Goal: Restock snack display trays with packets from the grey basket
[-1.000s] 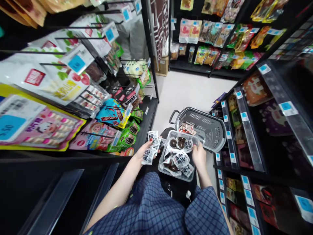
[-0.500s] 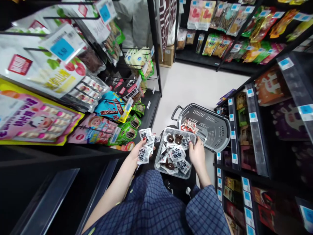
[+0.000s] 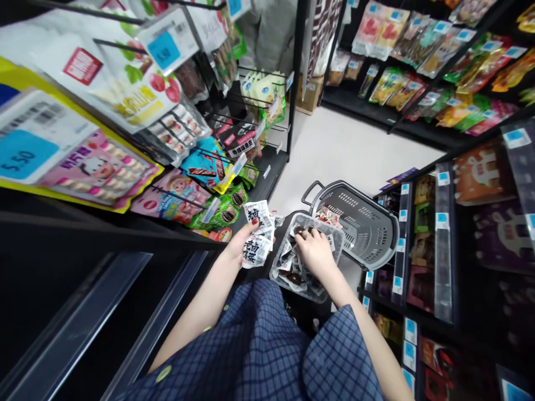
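Observation:
My left hand (image 3: 242, 243) is closed around several small white braised egg packets (image 3: 256, 252) with black lettering, held left of a clear plastic bin (image 3: 279, 273). More of these packets lie in the bin, some with their dark brown side up (image 3: 292, 277). My right hand (image 3: 315, 252) reaches into the far part of the bin, its fingers curled down over a dark braised egg packet (image 3: 297, 229). The fingertips are partly hidden among the packets.
A grey shopping basket (image 3: 368, 223) with a few red and white packets (image 3: 330, 216) stands on the floor beyond the bin. Hanging snack bags (image 3: 121, 83) crowd the left rack. Shelves (image 3: 443, 245) line the right, and another rack (image 3: 384, 114) stands ahead.
My right hand has let go of the bin's right rim and moved left into the bin, onto the packets. My left hand still holds its packets. The view has shifted slightly.

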The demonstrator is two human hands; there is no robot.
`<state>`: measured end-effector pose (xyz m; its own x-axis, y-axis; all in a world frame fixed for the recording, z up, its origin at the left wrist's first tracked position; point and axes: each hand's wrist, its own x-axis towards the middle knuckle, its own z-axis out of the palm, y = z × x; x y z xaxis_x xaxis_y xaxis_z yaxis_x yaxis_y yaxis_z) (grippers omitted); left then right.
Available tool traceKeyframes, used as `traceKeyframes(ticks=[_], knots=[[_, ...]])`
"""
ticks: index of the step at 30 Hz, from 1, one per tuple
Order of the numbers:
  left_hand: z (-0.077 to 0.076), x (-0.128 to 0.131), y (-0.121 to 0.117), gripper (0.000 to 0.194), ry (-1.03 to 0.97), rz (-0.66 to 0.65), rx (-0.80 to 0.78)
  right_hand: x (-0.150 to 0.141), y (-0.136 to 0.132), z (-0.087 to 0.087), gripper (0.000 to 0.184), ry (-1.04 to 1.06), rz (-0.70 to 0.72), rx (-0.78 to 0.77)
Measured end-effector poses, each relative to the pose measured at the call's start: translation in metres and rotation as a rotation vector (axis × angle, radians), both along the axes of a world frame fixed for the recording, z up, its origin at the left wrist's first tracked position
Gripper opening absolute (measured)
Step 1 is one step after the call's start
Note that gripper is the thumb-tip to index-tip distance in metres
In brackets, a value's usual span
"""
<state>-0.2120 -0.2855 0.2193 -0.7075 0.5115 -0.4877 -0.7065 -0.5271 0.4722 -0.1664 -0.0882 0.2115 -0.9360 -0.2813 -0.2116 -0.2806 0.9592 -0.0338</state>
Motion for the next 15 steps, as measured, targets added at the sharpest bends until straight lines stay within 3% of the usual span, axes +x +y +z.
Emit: traceKeyframes(ticks=[7, 11, 15], knots=[[0.000, 0.010, -0.006, 0.067, 0.024, 0.025, -0.032, 0.039, 0.050, 0.019, 0.021, 0.147, -0.127, 0.049], [0.000, 0.012, -0.004, 0.064, 0.016, 0.030, -0.046, 0.062, 0.045, 0.019, 0.012, 0.146, -0.132, 0.062], [0.000, 0.014, -0.001, 0.064, 0.010, 0.034, -0.048, 0.071, 0.032, 0.028, 0.017, 0.155, -0.169, 0.072]])
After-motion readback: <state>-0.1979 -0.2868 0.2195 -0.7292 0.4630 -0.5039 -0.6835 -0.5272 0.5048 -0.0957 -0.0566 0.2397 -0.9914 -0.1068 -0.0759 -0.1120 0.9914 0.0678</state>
